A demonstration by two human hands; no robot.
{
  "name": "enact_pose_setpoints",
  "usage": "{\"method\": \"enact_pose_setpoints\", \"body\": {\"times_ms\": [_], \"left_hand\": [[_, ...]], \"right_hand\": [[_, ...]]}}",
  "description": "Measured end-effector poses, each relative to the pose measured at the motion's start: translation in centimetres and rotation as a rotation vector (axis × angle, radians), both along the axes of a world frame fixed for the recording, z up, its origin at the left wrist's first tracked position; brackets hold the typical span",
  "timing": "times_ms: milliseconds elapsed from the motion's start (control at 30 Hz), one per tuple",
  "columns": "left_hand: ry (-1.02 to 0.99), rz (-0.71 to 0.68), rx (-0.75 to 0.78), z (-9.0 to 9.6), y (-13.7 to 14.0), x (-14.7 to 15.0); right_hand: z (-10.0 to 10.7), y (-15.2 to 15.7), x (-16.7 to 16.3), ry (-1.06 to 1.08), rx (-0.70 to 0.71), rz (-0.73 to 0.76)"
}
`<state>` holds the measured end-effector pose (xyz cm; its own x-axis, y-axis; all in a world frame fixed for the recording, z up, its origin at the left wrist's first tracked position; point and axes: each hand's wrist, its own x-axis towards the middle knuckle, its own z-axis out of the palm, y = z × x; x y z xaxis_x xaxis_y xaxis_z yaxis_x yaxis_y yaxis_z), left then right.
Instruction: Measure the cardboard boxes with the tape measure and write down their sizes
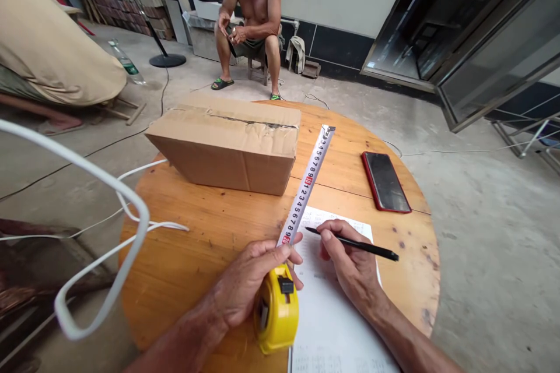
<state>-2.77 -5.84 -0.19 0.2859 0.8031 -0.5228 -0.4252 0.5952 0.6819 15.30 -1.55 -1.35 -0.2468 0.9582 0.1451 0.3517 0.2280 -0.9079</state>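
My left hand (258, 271) grips a yellow tape measure (280, 317), with the thumb on its drawn-out blade. The blade slants up and away from me, its metal end hook pointing to the far side, and the red 20 mark shows by my thumb. In my right hand (352, 265) is a black pen (363, 245), its tip pointing left over the paper. The white paper (324, 315) bears handwriting and lies beneath both hands. Left of the blade stands a closed cardboard box (227, 157) with a torn tape seam on top.
A round wooden table (196, 245) carries everything. A phone in a red case (387, 180) lies at the right. White cable (140, 204) loops over the left edge. Beyond, a person (251, 17) sits on a stool. A glass bottle (126, 64) and a black stand base (167, 60) are on the floor.
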Motion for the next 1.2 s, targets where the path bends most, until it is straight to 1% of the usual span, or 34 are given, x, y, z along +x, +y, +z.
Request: {"method": "enact_pose_setpoints", "body": {"times_ms": [100, 200, 333, 433, 533, 667, 733, 833, 967, 1200], "left_hand": [[0.011, -0.01, -0.009, -0.1, 0.0, 0.0], [0.018, -0.01, -0.046, 0.1, 0.0, 0.0], [0.034, -0.022, -0.084, 0.2, -0.2, 0.0], [0.034, -0.042, -0.074, 0.0, -0.2, -0.1], [0.03, -0.042, -0.05, -0.1, -0.1, -0.1], [0.029, -0.021, -0.06, -0.1, 0.0, -0.1], [0.032, -0.009, -0.033, -0.2, 0.0, -0.1], [0.03, -0.008, -0.004, -0.4, -0.1, -0.1], [0.027, -0.02, -0.03, -0.4, -0.2, 0.0], [0.018, -0.018, -0.011, -0.4, 0.0, -0.1]], "right_hand": [[-0.4, -0.4, -0.1, -0.09, 0.153, 0.084], [-0.1, -0.9, 0.0, -0.16, 0.315, 0.178], [0.3, -1.3, 0.1, -0.156, 0.395, 0.226], [0.3, -1.2, 0.2, -0.17, 0.379, 0.204], [0.0, -0.9, 0.3, -0.124, 0.306, 0.138], [-0.4, -0.5, 0.3, -0.046, 0.221, 0.079], [-0.5, -0.2, 0.1, -0.048, 0.22, 0.059], [-0.6, 0.1, -0.2, -0.109, 0.221, 0.027], [-0.6, 0.3, -0.5, -0.18, 0.224, 0.0], [-0.4, 0.2, -0.6, -0.196, 0.201, -0.005]]}}
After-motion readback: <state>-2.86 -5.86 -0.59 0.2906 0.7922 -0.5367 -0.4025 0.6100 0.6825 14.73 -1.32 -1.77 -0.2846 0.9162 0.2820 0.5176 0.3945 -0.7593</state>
